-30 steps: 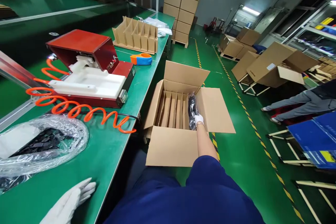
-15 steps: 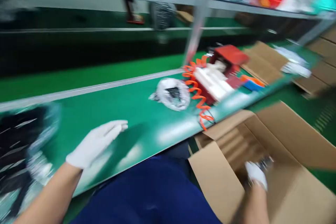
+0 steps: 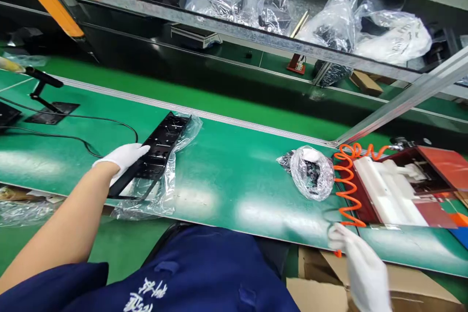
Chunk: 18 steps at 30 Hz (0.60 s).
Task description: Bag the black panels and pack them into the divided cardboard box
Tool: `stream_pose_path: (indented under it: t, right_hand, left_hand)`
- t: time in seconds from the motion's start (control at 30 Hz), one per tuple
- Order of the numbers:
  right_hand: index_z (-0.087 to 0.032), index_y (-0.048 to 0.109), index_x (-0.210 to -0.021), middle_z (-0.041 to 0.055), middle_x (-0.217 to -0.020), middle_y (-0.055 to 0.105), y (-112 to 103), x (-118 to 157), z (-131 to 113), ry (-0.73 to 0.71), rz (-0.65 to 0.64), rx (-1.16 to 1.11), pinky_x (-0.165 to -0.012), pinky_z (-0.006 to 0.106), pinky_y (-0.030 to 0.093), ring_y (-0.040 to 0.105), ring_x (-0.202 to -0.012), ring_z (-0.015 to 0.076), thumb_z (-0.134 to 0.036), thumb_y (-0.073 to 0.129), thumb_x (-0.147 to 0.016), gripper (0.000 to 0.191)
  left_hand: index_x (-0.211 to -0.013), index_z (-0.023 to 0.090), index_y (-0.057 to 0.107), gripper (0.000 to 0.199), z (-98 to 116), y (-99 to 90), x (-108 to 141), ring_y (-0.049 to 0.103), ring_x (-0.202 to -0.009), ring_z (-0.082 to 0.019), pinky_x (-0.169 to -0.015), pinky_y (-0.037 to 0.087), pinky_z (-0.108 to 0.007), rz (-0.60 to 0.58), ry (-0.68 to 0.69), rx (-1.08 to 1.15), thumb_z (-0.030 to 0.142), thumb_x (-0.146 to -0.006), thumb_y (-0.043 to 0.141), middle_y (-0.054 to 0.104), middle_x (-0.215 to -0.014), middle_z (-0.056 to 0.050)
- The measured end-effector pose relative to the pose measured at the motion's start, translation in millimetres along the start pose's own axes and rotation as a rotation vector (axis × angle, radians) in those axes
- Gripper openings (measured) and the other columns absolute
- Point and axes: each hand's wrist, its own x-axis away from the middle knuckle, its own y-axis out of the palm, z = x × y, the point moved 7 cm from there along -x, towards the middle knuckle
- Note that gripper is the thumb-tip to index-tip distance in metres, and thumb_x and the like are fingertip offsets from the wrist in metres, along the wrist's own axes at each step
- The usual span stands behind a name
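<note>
Your gloved left hand (image 3: 122,160) touches a long, glossy black part (image 3: 161,148), grip unclear | crinkled clear film (image 3: 168,183) beside it | your right hand (image 3: 363,268) blurred, grip unreadable

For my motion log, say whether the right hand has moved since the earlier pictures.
Yes: the right hand has come out of the carton, toward the green bench.

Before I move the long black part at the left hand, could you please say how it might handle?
The long black part looks fairly stiff, given its straight edges. Its shiny surface may feel slippery. It could drag the crumpled clear plastic beside it.
</note>
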Motion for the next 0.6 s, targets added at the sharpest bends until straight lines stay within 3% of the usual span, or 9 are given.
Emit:
stream_pose_path:
  t: [0.07,0.17,0.23,0.3,0.37,0.43,0.5,0.6]
  right_hand:
    - [-0.025,0.078,-0.101,0.0173,-0.093,0.075,73.2,2.2,-4.0,-0.020,-0.266,0.164,-0.079,0.053,0.059,0.072,-0.078,0.0302,-0.059,0.071,-0.074,0.043]
    - [-0.022,0.075,-0.108,0.0117,-0.093,0.077,165.8,22.2,-11.9,-0.103,-0.566,0.157,-0.079,0.049,0.062,0.073,-0.076,0.0259,-0.054,0.060,-0.085,0.042]
    - [-0.023,0.072,-0.118,0.0094,-0.100,0.076,209.5,42.0,-14.5,-0.162,-0.714,0.117,-0.080,0.043,0.062,0.072,-0.077,0.0218,-0.046,0.059,-0.089,0.039]
    - [-0.024,0.058,-0.138,0.0099,-0.115,0.073,239.6,61.3,-15.1,-0.192,-0.837,0.040,-0.083,0.040,0.062,0.072,-0.088,0.0204,-0.042,0.062,-0.089,0.052]
    - [-0.023,0.037,-0.153,0.0134,-0.133,0.064,256.5,73.9,-15.4,-0.182,-0.899,-0.071,-0.089,0.040,0.060,0.069,-0.103,0.0218,-0.043,0.066,-0.087,0.075]
    - [-0.021,0.031,-0.155,0.0163,-0.139,0.059,259.9,75.3,-14.8,-0.131,-0.840,-0.168,-0.095,0.043,0.057,0.067,-0.110,0.0232,-0.047,0.068,-0.086,0.083]
    - [-0.019,0.046,-0.144,0.0157,-0.130,0.064,250.5,68.6,-12.8,-0.076,-0.670,-0.234,-0.098,0.044,0.055,0.068,-0.107,0.0235,-0.048,0.064,-0.088,0.066]
    - [-0.020,0.064,-0.111,0.0096,-0.103,0.070,218.8,56.0,-11.0,-0.059,-0.374,-0.349,-0.093,0.043,0.056,0.068,-0.093,0.0223,-0.043,0.061,-0.089,0.032]
  left_hand:
    - [-0.083,0.013,0.059,0.040,4.0,7.3,3.5,0.066,-0.088,-0.030,-0.093,0.050,-0.056,0.003,0.034,0.090,0.049,-0.087,0.042,0.072,-0.081,-0.009]
    - [-0.083,0.014,0.062,0.034,23.2,18.0,14.6,0.066,-0.083,-0.029,-0.092,0.051,-0.053,0.008,0.119,0.231,0.044,-0.083,0.048,0.071,-0.076,-0.007]
    - [-0.091,0.013,0.064,0.034,44.5,31.8,24.9,0.067,-0.087,-0.030,-0.092,0.052,-0.049,0.015,0.190,0.321,0.041,-0.081,0.048,0.073,-0.084,-0.008]
    - [-0.109,0.012,0.063,0.041,71.0,51.6,38.0,0.065,-0.104,-0.030,-0.099,0.050,-0.045,0.054,0.264,0.394,0.038,-0.083,0.044,0.073,-0.107,-0.010]
    - [-0.127,0.014,0.055,0.047,100.5,75.4,54.7,0.058,-0.121,-0.028,-0.109,0.043,-0.043,0.110,0.340,0.494,0.035,-0.086,0.041,0.065,-0.129,-0.011]
    - [-0.137,0.016,0.047,0.051,130.8,102.1,74.7,0.055,-0.126,-0.028,-0.112,0.040,-0.045,0.097,0.424,0.672,0.035,-0.089,0.044,0.060,-0.137,-0.013]
    - [-0.144,0.018,0.039,0.056,158.1,127.9,96.7,0.051,-0.131,-0.027,-0.116,0.035,-0.046,0.025,0.505,0.800,0.037,-0.091,0.047,0.054,-0.143,-0.014]
    - [-0.152,0.020,0.027,0.069,187.6,158.5,128.9,0.046,-0.137,-0.026,-0.120,0.029,-0.046,-0.142,0.625,0.900,0.037,-0.091,0.054,0.049,-0.148,-0.015]
